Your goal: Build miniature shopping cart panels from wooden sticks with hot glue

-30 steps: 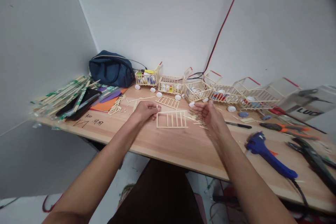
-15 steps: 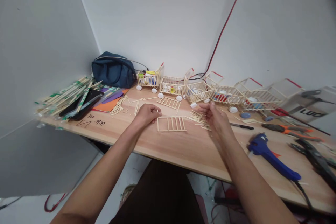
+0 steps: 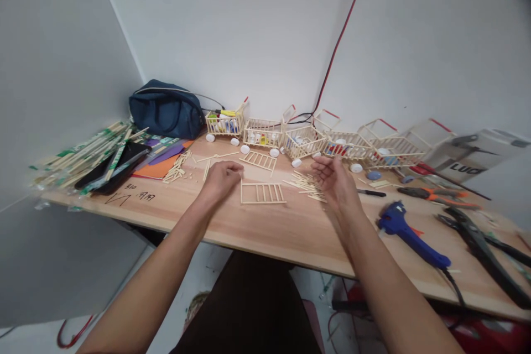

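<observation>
My left hand [image 3: 223, 181] is closed in a pinch beside a small ladder-like frame of wooden sticks [image 3: 262, 202] lying flat on the table. The tip of a thin wooden stick [image 3: 241, 178] shows at its fingertips. Several crossbars fill the right part of the frame; its left part has a wider gap. My right hand [image 3: 335, 182] is open, palm turned left, fingers apart, above the right side of a loose pile of short sticks [image 3: 305, 184]. Behind the frame lies a second slatted stick panel [image 3: 258, 160].
Several miniature stick shopping carts [image 3: 263, 135] line the wall. To the right lie a blue glue gun [image 3: 409, 235], orange-handled pliers [image 3: 433, 196] and black-handled cutters [image 3: 481, 254]. A blue bag [image 3: 166, 110], bundled sticks [image 3: 95, 149] and coloured sheets [image 3: 160, 163] are on the left.
The view has turned slightly right, so the table's contents sit further left. Both hands stay close to the same spots, the left pinched and the right open.
</observation>
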Demonstrator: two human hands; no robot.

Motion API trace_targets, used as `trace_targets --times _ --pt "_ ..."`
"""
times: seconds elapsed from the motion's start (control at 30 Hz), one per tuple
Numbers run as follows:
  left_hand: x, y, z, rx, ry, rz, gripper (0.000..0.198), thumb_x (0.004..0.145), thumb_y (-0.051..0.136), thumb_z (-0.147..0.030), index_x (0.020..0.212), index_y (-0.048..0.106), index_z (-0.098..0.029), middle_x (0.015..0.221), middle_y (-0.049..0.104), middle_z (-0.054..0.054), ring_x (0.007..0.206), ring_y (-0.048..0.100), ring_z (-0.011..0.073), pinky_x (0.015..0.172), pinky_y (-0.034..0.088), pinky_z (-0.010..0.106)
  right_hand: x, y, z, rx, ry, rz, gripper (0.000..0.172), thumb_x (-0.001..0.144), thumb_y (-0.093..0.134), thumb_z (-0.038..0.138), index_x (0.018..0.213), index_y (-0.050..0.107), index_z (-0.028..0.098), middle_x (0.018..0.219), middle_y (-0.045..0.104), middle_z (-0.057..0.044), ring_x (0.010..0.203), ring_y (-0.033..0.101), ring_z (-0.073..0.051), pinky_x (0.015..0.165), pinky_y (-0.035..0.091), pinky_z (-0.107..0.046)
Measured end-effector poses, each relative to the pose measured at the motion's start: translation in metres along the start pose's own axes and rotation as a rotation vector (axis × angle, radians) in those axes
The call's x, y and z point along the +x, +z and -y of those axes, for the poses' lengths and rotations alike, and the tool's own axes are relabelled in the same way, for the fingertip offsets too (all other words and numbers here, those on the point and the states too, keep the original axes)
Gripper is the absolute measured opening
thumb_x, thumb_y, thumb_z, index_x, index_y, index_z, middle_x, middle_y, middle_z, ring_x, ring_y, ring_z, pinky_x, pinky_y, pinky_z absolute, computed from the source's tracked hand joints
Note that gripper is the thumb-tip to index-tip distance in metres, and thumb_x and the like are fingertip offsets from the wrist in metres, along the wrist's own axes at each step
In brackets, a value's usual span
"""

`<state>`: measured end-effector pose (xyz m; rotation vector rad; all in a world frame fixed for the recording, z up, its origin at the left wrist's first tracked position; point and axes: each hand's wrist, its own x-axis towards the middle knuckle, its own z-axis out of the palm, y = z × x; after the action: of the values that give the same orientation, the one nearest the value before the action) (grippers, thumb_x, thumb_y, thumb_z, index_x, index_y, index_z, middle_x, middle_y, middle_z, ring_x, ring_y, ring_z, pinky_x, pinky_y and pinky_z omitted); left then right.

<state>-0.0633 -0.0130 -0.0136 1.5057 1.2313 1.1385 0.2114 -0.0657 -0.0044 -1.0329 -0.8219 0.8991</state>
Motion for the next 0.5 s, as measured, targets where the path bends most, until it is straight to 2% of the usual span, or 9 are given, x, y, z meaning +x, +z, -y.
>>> trace_targets --times 0.1,0.2,0.27,0.33,0.4,0.5 --pt "0.000 -0.004 -0.005 0.202 0.173 -0.117 0.022 0.075 0.060 -0.035 0.071 0.069 -0.016 0.067 0.063 0.002 0.067 0.054 0.0158 0.063 0.036 0.026 -0.001 -0.001 0.008 0.043 -0.087 0.010 0.048 0.066 0.073 0.064 0.076 0.069 0.017 0.060 0.060 0.000 0.056 0.055 -0.009 0.053 0.043 -0.021" --pt "-0.001 -0.007 -0.011 0.251 0.207 -0.208 0.036 0.083 0.050 -0.041 0.056 0.053 -0.018 0.049 0.043 -0.004 0.053 0.041 0.0122 0.054 0.027 0.025 -0.005 -0.007 0.025 0.094 -0.149 0.034 0.042 0.064 0.078 0.059 0.068 0.066 0.018 0.045 0.039 0.008 0.045 0.040 -0.006 0.048 0.038 -0.020" --pt "-0.003 -0.008 -0.015 0.229 0.209 -0.266 0.042 0.086 0.047 -0.042 0.052 0.040 -0.019 0.045 0.033 -0.005 0.048 0.034 0.0104 0.051 0.023 0.026 -0.011 -0.016 0.039 0.063 -0.199 0.039 0.038 0.067 0.076 0.057 0.067 0.066 0.020 0.044 0.034 0.009 0.044 0.036 -0.006 0.048 0.037 -0.021" --pt "-0.005 -0.007 -0.018 0.197 0.218 -0.302 0.043 0.086 0.048 -0.039 0.051 0.033 -0.019 0.046 0.029 -0.006 0.047 0.030 0.0091 0.051 0.021 0.026 -0.019 -0.028 0.051 -0.116 -0.272 0.030 0.035 0.075 0.070 0.055 0.072 0.068 0.020 0.049 0.043 0.006 0.048 0.041 -0.008 0.051 0.039 -0.022" --pt "-0.007 -0.005 -0.020 0.167 0.230 -0.318 0.042 0.083 0.052 -0.034 0.051 0.030 -0.019 0.046 0.028 -0.006 0.047 0.029 0.0083 0.051 0.021 0.026 -0.027 -0.041 0.055 -0.464 -0.345 0.042 0.030 0.083 0.064 0.049 0.079 0.071 0.021 0.063 0.059 0.001 0.058 0.052 -0.010 0.057 0.041 -0.024" --pt "-0.008 -0.002 -0.021 0.120 0.256 -0.338 0.040 0.077 0.057 -0.026 0.051 0.027 -0.019 0.047 0.026 -0.007 0.047 0.028 0.0076 0.051 0.021 0.025 -0.035 -0.056 0.044 -0.928 -0.407 0.149 0.022 0.084 0.061 0.039 0.089 0.074 0.021 0.086 0.072 -0.005 0.075 0.063 -0.017 0.064 0.045 -0.028"
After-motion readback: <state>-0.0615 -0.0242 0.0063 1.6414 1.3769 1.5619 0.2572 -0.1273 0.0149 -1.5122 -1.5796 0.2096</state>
